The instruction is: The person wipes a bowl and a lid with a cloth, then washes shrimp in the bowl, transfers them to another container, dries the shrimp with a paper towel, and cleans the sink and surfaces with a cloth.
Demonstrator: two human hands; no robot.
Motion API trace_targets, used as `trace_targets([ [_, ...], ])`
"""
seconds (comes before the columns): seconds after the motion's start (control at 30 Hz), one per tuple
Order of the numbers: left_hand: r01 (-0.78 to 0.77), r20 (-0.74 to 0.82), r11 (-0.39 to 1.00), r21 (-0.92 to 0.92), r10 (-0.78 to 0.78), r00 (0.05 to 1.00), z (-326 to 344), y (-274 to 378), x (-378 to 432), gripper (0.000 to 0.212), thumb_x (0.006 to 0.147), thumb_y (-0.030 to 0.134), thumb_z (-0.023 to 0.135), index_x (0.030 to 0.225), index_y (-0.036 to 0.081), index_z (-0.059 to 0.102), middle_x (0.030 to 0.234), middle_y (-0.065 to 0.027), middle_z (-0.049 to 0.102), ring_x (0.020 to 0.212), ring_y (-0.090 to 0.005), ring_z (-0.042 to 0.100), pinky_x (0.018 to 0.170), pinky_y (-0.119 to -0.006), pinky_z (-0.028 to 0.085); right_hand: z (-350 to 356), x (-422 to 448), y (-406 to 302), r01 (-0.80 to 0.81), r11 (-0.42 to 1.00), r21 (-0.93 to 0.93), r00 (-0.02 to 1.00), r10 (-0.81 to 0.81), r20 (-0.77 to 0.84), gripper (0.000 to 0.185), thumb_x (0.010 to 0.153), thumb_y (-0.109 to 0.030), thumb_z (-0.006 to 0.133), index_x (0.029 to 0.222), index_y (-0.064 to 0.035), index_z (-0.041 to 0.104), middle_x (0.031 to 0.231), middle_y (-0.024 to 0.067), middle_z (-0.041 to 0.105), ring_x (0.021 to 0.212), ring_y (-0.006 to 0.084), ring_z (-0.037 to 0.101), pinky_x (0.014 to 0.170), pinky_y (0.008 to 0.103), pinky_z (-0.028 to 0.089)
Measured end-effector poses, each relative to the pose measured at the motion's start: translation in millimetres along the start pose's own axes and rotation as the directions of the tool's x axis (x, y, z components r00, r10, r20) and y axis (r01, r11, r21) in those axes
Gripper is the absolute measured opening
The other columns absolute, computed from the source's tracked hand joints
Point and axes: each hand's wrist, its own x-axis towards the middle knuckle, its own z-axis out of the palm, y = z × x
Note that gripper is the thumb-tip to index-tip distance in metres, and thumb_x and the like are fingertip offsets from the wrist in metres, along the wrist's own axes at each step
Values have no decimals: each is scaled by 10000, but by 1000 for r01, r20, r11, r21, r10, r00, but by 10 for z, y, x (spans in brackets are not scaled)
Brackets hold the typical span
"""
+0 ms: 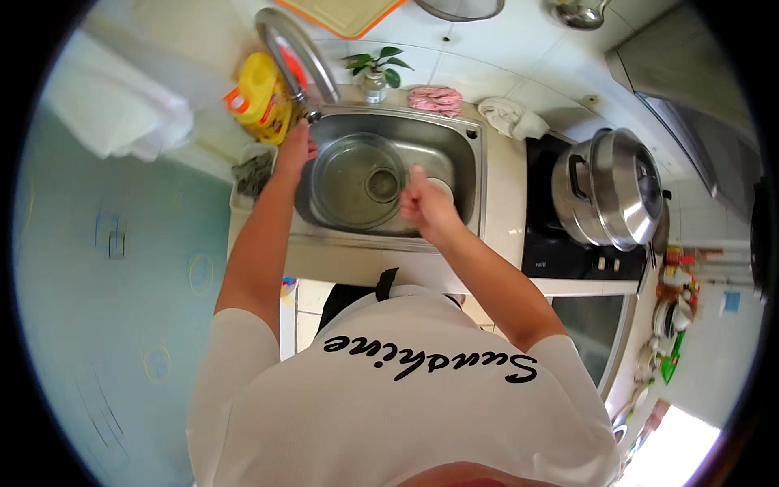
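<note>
My left hand [296,150] is at the sink's back left corner, fingertips by the base of the metal faucet [298,52]; whether they grip it I cannot tell. Over the right half of the stainless steel sink [482,176] is my right hand [426,204], blurred, with fingers curled and thumb pointing away from me. Just behind that hand a small white round thing [443,186] is partly hidden. A clear round bowl [341,204] sits in the sink's left part, and the drain [383,184] shows through it.
A yellow jug [258,97] and a white container with a dark cloth [254,173] stand left of the sink. Behind it are a potted plant [376,79], a pink cloth [436,100] and a white cloth [511,117]. To the right, a large steel steamer pot [608,189] stands on the black stove [538,249].
</note>
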Motion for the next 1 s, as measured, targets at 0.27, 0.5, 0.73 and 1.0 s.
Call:
trace_targets([
  [0.27, 371, 282, 684, -628, -244, 928, -94, -293, 958, 126, 870, 163, 527, 840, 42, 510, 741, -43, 516, 675, -140, 507, 664, -266, 467, 795, 919, 169, 75, 980, 183, 997, -74, -10, 171, 845, -29, 448, 997, 8, 516, 938, 106, 565, 819, 188, 569, 755, 303, 487],
  [0.5, 109, 255, 871, -479, 19, 967, 13, -446, 804, 194, 882, 203, 497, 965, 30, 527, 864, -49, 537, 824, -173, 522, 791, -295, 441, 1086, 1291, 264, 121, 802, 585, 984, -21, -175, 273, 932, -248, 363, 897, -28, 520, 799, 85, 553, 746, 195, 558, 677, 299, 485],
  [0.73, 362, 462, 751, -553, -85, 883, 423, -286, -459, 323, 918, 350, 391, 978, 58, 516, 1085, -91, 541, 1037, -201, 509, 895, -361, 399, 1113, 1195, 425, 97, 750, 654, 971, 74, -229, 269, 924, -260, 382, 877, -34, 519, 755, 64, 550, 685, 187, 526, 648, 316, 454],
  [1.0, 811, 835, 261, -524, -29, 549, 524, -420, 57, 278, 871, 303, 489, 662, 120, 492, 606, 1, 502, 593, -146, 499, 681, -301, 433, 1246, 1038, 667, 584, 654, 480, 806, -400, -436, 95, 825, -60, 449, 868, -13, 519, 915, 122, 550, 819, 251, 523, 776, 318, 404],
])
